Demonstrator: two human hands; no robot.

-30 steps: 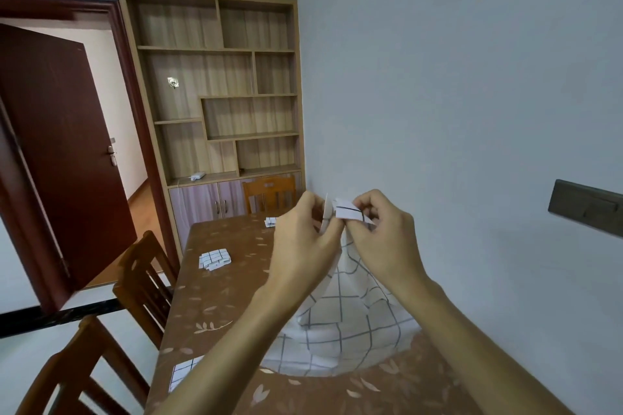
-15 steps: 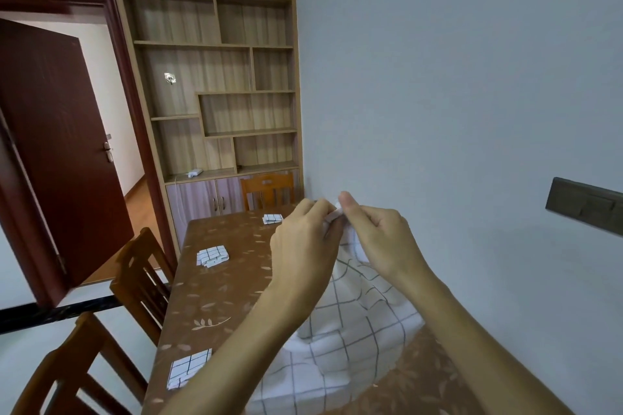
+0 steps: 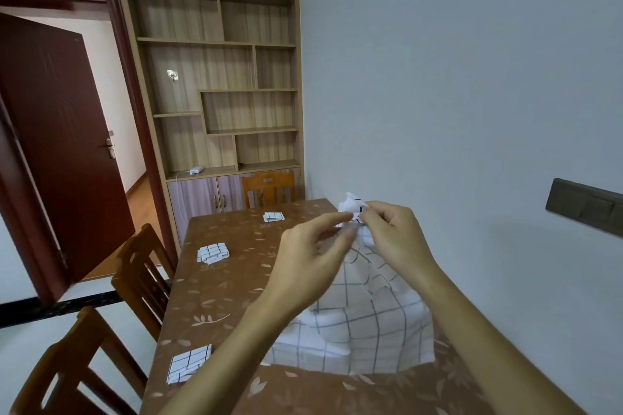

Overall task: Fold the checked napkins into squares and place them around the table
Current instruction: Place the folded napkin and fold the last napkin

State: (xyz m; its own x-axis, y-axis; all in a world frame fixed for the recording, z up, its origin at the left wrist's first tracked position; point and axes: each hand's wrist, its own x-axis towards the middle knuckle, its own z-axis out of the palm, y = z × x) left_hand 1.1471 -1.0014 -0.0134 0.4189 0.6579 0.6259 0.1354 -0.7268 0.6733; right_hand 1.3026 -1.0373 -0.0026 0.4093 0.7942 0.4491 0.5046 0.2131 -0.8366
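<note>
A white checked napkin (image 3: 364, 323) hangs unfolded above the brown table (image 3: 229, 283), its lower part bunched on the tabletop. My right hand (image 3: 396, 239) pinches its top corner, which sticks up past the fingers. My left hand (image 3: 313, 258) is right beside it, fingertips at the same corner and loosely curved. Three folded checked napkins lie on the table: one at the near left edge (image 3: 188, 364), one further along the left side (image 3: 213, 253), one at the far end (image 3: 273, 217).
Two wooden chairs (image 3: 141, 280) stand along the table's left side, and a third chair (image 3: 268, 187) at its far end. Behind it is a wooden shelf unit (image 3: 215, 77). A dark red door (image 3: 57, 145) stands open at left. The wall runs close along the right.
Both hands stayed together at the napkin's top corner; my left fingers have loosened and spread a little. The view has tilted down, showing more of the table.
</note>
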